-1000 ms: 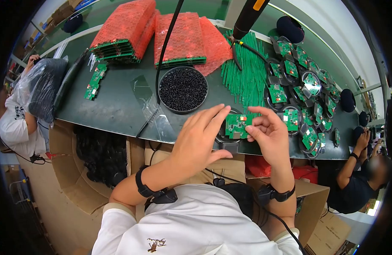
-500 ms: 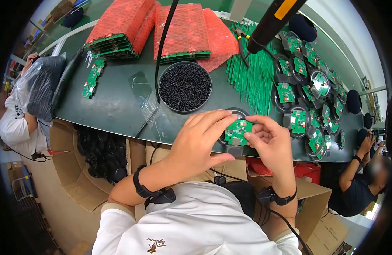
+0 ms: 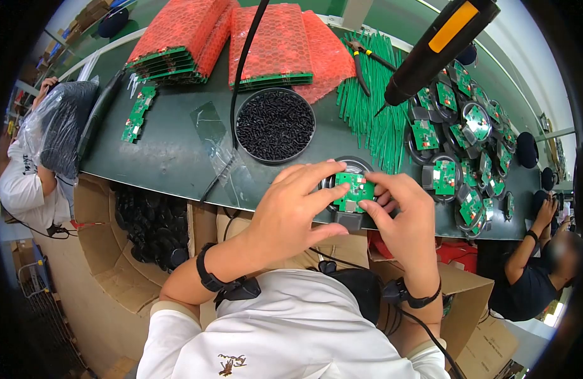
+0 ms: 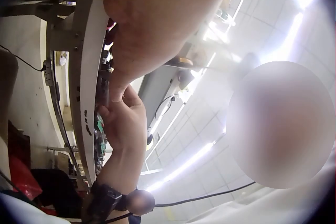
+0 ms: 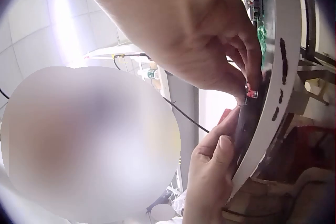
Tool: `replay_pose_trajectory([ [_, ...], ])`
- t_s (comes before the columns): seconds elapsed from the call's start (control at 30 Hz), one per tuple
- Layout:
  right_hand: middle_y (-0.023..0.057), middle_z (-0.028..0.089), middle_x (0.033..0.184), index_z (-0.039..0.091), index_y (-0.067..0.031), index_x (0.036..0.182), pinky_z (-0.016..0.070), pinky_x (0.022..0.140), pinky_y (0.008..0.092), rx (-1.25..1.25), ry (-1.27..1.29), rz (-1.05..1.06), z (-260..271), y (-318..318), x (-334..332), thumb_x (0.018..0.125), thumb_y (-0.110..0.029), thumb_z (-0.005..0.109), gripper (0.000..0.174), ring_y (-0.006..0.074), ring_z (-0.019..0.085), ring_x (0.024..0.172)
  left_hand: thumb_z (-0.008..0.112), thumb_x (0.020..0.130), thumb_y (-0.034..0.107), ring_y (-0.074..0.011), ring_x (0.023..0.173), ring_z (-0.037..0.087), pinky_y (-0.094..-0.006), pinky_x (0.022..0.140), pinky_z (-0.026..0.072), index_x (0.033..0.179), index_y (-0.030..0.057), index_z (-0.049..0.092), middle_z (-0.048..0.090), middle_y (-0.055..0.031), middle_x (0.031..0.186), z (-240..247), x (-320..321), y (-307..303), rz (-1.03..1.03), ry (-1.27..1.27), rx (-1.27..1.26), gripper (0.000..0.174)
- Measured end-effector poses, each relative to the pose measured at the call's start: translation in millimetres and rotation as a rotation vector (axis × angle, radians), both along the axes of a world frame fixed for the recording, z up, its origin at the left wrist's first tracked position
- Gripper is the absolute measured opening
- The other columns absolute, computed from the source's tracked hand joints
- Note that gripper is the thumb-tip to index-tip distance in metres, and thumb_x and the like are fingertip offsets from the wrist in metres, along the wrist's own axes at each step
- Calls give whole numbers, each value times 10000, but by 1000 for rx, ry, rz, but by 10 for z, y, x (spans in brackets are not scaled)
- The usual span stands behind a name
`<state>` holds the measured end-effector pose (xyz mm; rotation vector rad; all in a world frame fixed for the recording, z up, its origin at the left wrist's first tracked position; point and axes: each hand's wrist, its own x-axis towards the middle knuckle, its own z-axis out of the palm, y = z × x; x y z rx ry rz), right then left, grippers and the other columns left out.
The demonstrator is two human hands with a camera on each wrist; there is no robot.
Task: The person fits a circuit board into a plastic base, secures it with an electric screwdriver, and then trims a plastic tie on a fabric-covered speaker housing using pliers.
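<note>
A green circuit board [image 3: 350, 192] lies over a round black housing [image 3: 349, 218] at the table's near edge. With thumb and index finger, my right hand [image 3: 402, 208] pinches the board's right side. Against its left side rests my left hand [image 3: 291, 202], fingers extended, one fingertip on the board's face and the thumb out near the housing's lower block. In the right wrist view a small red part [image 5: 252, 94] shows by the right fingertips. My forearm hides much of the work in the left wrist view.
A black screwdriver [image 3: 424, 60] hangs above green strips [image 3: 373, 120] and pliers [image 3: 359, 69]. Housings with boards [image 3: 444, 177] crowd the right. A dish of black screws [image 3: 274, 126] stands centrally, with red-wrapped board stacks [image 3: 269, 47] behind. A cardboard box [image 3: 108, 252] sits below left.
The board now sits more squarely within the housing's ring, and a left finger has come down on its face. The hanging screwdriver has swung right and lower in view.
</note>
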<state>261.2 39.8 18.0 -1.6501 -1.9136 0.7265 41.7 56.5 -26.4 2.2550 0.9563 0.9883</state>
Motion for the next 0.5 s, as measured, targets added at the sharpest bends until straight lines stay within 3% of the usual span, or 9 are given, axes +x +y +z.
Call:
replay_pose_trajectory([
  [0.03, 119, 695, 994, 699, -28, 1122, 567, 708, 326, -1, 0, -1, -6, -23, 9, 776, 4, 793, 360, 205, 689, 833, 907, 618, 277, -347, 1265, 591, -474, 1019, 459, 1168, 51, 692, 618, -152, 1351, -3, 1, 1, -1, 0, -1, 633],
  [0.1, 150, 655, 1227, 715, -54, 1129, 550, 903, 402, 278, -126, 82, -35, -57, 36, 740, 33, 774, 403, 317, 655, 1086, 904, 619, 286, -347, 1267, 587, -476, 1019, 458, 1180, 54, 687, 614, -149, 1353, -11, -5, 10, -17, 14, 16, 645],
  [0.13, 150, 655, 1227, 715, -54, 1129, 550, 903, 402, 277, -126, 83, -69, -59, 70, 740, 33, 774, 403, 317, 655, 1086, 904, 619, 286, -347, 1267, 587, -476, 1019, 458, 1180, 54, 687, 614, -149, 1353, -3, -9, 16, -16, 14, 15, 645],
  [0.2, 167, 608, 1351, 722, -65, 1138, 490, 1033, 442, 234, -15, 289, -158, -66, 142, 723, 63, 747, 434, 383, 581, 1254, 903, 610, 282, -343, 1277, 580, -479, 1026, 453, 1199, 58, 677, 612, -138, 1357, 19, -20, 20, -29, 56, 19, 669],
  [0.23, 178, 594, 1390, 726, -67, 1132, 488, 1044, 447, 238, -24, 290, -174, -84, 138, 721, 83, 727, 437, 391, 567, 1294, 903, 610, 282, -343, 1277, 580, -479, 1026, 453, 1199, 58, 677, 612, -138, 1357, 15, -23, 19, -29, 57, 16, 669],
  [0.5, 169, 621, 1330, 731, -63, 1096, 515, 988, 438, 333, -3, 289, -246, -48, 144, 718, 77, 740, 404, 376, 609, 1206, 896, 614, 294, -322, 1291, 575, -476, 1032, 450, 1216, 66, 665, 608, -130, 1368, -9, -19, 14, -25, 87, 37, 684],
])
